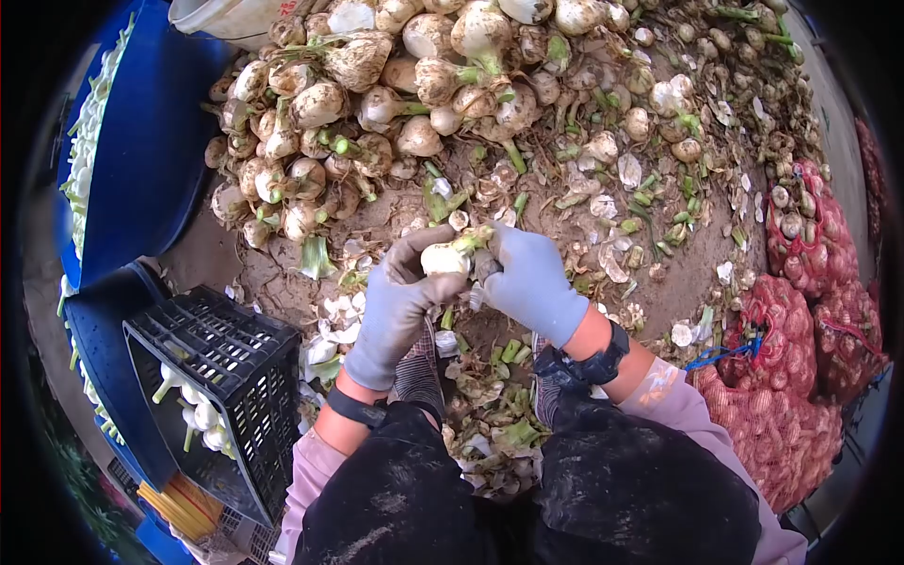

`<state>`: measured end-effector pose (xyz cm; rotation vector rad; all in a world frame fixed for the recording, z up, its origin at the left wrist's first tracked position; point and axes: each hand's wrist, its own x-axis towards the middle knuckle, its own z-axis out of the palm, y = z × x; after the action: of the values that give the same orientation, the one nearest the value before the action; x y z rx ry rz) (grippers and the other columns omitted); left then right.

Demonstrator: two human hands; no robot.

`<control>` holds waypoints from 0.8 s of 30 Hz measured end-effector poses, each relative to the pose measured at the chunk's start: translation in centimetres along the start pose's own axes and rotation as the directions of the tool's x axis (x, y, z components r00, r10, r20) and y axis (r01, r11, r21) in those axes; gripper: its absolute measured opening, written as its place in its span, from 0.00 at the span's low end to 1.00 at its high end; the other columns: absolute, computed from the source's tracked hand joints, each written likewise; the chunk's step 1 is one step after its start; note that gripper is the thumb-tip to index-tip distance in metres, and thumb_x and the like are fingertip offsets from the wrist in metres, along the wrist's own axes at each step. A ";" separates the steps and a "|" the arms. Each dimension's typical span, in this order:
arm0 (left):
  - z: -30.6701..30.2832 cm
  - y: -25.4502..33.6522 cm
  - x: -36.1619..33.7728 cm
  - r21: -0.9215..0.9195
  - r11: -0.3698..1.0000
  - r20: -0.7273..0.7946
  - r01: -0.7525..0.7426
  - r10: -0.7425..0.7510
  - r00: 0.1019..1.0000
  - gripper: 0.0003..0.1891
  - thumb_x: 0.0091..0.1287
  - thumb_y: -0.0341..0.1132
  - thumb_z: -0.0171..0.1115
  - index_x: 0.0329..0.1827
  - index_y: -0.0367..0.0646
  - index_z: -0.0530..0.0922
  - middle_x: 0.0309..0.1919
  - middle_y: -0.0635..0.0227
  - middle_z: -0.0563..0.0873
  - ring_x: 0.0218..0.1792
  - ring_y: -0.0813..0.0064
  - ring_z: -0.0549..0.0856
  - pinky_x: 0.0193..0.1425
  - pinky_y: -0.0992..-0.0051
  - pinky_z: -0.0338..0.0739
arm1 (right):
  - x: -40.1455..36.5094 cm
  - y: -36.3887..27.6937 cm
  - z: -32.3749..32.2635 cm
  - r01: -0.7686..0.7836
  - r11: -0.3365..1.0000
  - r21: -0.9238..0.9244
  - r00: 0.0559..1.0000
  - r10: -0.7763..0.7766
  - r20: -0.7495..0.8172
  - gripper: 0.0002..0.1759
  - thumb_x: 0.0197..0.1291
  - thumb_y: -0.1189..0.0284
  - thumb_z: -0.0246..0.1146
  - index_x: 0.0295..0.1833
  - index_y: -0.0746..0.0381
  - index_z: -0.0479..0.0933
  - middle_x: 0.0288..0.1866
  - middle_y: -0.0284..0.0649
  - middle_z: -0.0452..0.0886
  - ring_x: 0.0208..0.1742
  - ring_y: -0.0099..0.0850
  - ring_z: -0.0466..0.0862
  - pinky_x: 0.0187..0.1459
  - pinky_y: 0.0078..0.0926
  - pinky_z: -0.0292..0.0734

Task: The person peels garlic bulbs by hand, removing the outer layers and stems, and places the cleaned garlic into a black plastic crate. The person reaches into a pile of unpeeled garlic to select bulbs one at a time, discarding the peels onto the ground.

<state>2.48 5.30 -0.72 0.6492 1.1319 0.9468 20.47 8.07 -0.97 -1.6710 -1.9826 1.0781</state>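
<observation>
Between my two gloved hands, low over the ground, is a white garlic bulb point(444, 259) with a short green and brown stem pointing right. My left hand point(403, 292) has its fingers wrapped round the bulb from the left. At the stem side, my right hand point(529, 278) is closed with its fingertips against the stem and some peel; whether it also holds a small tool cannot be made out. Just beyond the hands lies a large heap of dirty bulbs point(419, 137). Scraps of peel and cut stem point(508, 414) cover the ground between the feet.
A black crate point(268, 405) with several white bulbs stands at the left, beside blue tubs point(141, 141) holding peeled garlic. Red net sacks point(767, 424) full of bulbs lie at the right. A white bucket point(221, 21) is at the top left.
</observation>
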 end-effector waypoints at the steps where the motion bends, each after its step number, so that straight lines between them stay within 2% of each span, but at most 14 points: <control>1: -0.7 -0.3 -0.1 -0.256 0.958 0.103 0.129 -0.106 0.989 0.28 0.60 0.25 0.71 0.64 0.38 0.73 0.50 0.62 0.83 0.45 0.72 0.86 0.48 0.78 0.81 | 0.0 0.1 -0.1 0.001 1.000 0.000 1.000 -0.001 0.001 0.17 0.50 0.73 0.63 0.45 0.70 0.78 0.34 0.55 0.82 0.36 0.53 0.83 0.40 0.45 0.78; 4: -1.0 -1.1 -0.5 -0.501 0.831 0.222 0.243 -0.148 0.964 0.30 0.67 0.29 0.66 0.72 0.38 0.65 0.56 0.59 0.81 0.42 0.71 0.87 0.44 0.79 0.83 | 0.0 0.4 0.0 0.142 0.983 -0.114 0.989 -0.137 0.051 0.17 0.52 0.72 0.64 0.47 0.69 0.78 0.36 0.54 0.83 0.36 0.52 0.83 0.41 0.46 0.78; 7: -0.2 -0.6 -0.5 -0.425 0.890 0.097 0.164 -0.136 0.986 0.33 0.64 0.27 0.69 0.72 0.38 0.65 0.59 0.59 0.80 0.50 0.71 0.85 0.51 0.78 0.82 | 0.2 0.6 0.8 0.144 0.968 0.207 0.990 -0.141 -0.031 0.16 0.56 0.73 0.64 0.50 0.68 0.78 0.37 0.53 0.83 0.35 0.53 0.83 0.41 0.44 0.79; 9: 0.7 0.0 -0.5 -0.040 0.994 0.013 -0.101 0.102 0.995 0.37 0.59 0.22 0.71 0.72 0.35 0.65 0.58 0.61 0.80 0.54 0.70 0.83 0.55 0.75 0.82 | 0.0 -0.2 1.2 -0.188 0.535 0.823 0.980 0.055 0.189 0.13 0.59 0.72 0.63 0.48 0.64 0.78 0.39 0.51 0.84 0.38 0.52 0.83 0.41 0.44 0.78; 10: 0.6 0.0 -0.5 -0.041 0.994 0.016 -0.099 0.100 0.995 0.37 0.59 0.22 0.71 0.72 0.35 0.65 0.58 0.61 0.80 0.54 0.70 0.83 0.55 0.75 0.82 | 0.1 0.0 0.9 -0.189 0.535 0.823 0.981 0.058 0.187 0.13 0.59 0.72 0.63 0.48 0.64 0.78 0.39 0.51 0.84 0.38 0.52 0.83 0.41 0.44 0.78; 12: 0.0 -0.1 -0.6 0.049 0.998 -0.024 0.047 -0.046 0.999 0.39 0.55 0.19 0.72 0.72 0.39 0.66 0.64 0.60 0.75 0.67 0.73 0.72 0.69 0.73 0.70 | 0.6 0.6 0.4 -0.594 0.512 0.621 0.797 0.266 0.542 0.13 0.57 0.73 0.65 0.48 0.62 0.79 0.43 0.48 0.83 0.43 0.51 0.82 0.45 0.43 0.77; 13: -0.1 -0.5 -0.7 0.184 0.983 0.000 -0.026 0.027 1.000 0.34 0.62 0.26 0.68 0.72 0.41 0.66 0.57 0.61 0.80 0.54 0.76 0.82 0.55 0.79 0.79 | 0.6 0.7 0.6 -0.593 0.511 0.622 0.797 0.264 0.543 0.13 0.57 0.73 0.65 0.48 0.62 0.79 0.43 0.48 0.83 0.43 0.51 0.82 0.45 0.43 0.77; 15: -0.6 0.2 -1.3 -0.023 0.994 0.021 0.111 -0.110 0.994 0.31 0.67 0.33 0.64 0.73 0.41 0.65 0.52 0.62 0.82 0.45 0.78 0.83 0.45 0.82 0.78 | 0.4 0.6 1.0 -0.316 0.901 0.298 0.928 0.228 0.295 0.16 0.56 0.75 0.65 0.52 0.62 0.79 0.44 0.46 0.84 0.44 0.50 0.82 0.47 0.42 0.77; 16: -0.7 0.7 -1.4 -0.225 0.943 0.072 0.243 -0.233 0.970 0.29 0.72 0.40 0.60 0.74 0.42 0.65 0.47 0.64 0.85 0.35 0.80 0.85 0.34 0.85 0.76 | 0.4 0.3 0.7 -0.316 0.901 0.298 0.928 0.228 0.295 0.16 0.56 0.75 0.65 0.52 0.62 0.79 0.44 0.46 0.84 0.44 0.50 0.82 0.47 0.42 0.77; 17: 0.5 0.6 -1.3 -0.273 0.941 0.000 0.199 -0.207 0.978 0.31 0.76 0.52 0.49 0.75 0.43 0.62 0.38 0.67 0.85 0.22 0.83 0.80 0.23 0.87 0.66 | 0.3 -0.1 0.2 -0.018 0.997 0.068 0.990 0.008 0.143 0.17 0.56 0.76 0.65 0.53 0.63 0.78 0.42 0.46 0.84 0.43 0.50 0.82 0.47 0.41 0.77; 18: 0.4 0.6 -1.2 -0.274 0.941 0.000 0.196 -0.204 0.979 0.31 0.76 0.52 0.49 0.75 0.43 0.62 0.38 0.67 0.85 0.22 0.83 0.80 0.23 0.87 0.66 | 0.4 -0.5 -0.2 0.256 0.945 -0.203 0.967 -0.250 0.051 0.17 0.56 0.77 0.64 0.53 0.64 0.78 0.41 0.47 0.84 0.41 0.51 0.83 0.47 0.41 0.78; 19: 0.2 0.4 -1.0 -0.274 0.938 0.021 0.214 -0.217 0.976 0.33 0.75 0.54 0.52 0.76 0.45 0.60 0.39 0.66 0.85 0.24 0.81 0.81 0.25 0.85 0.71 | 0.5 -0.2 0.2 0.260 0.944 -0.204 0.965 -0.255 0.052 0.17 0.56 0.77 0.64 0.53 0.64 0.78 0.41 0.47 0.84 0.41 0.51 0.83 0.47 0.41 0.78; 21: 0.3 0.5 -0.9 -0.245 0.950 -0.020 0.196 -0.207 0.978 0.35 0.74 0.54 0.54 0.77 0.46 0.58 0.39 0.64 0.85 0.25 0.78 0.83 0.26 0.82 0.76 | 0.5 0.7 1.6 0.076 0.875 0.478 0.994 -0.106 0.035 0.16 0.56 0.77 0.63 0.51 0.65 0.78 0.37 0.48 0.83 0.40 0.54 0.82 0.45 0.39 0.79; 24: 1.0 1.0 -1.0 0.189 0.976 -0.007 0.103 -0.104 0.995 0.35 0.74 0.53 0.55 0.77 0.46 0.58 0.39 0.65 0.85 0.26 0.78 0.83 0.27 0.81 0.76 | 0.3 1.3 2.4 -0.117 0.736 0.667 0.983 -0.010 0.184 0.16 0.58 0.77 0.62 0.52 0.66 0.77 0.39 0.46 0.84 0.41 0.45 0.85 0.45 0.33 0.78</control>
<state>2.99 4.95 0.90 0.7377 1.2516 0.7548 19.62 7.61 -3.53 -1.2536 -1.3483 1.7558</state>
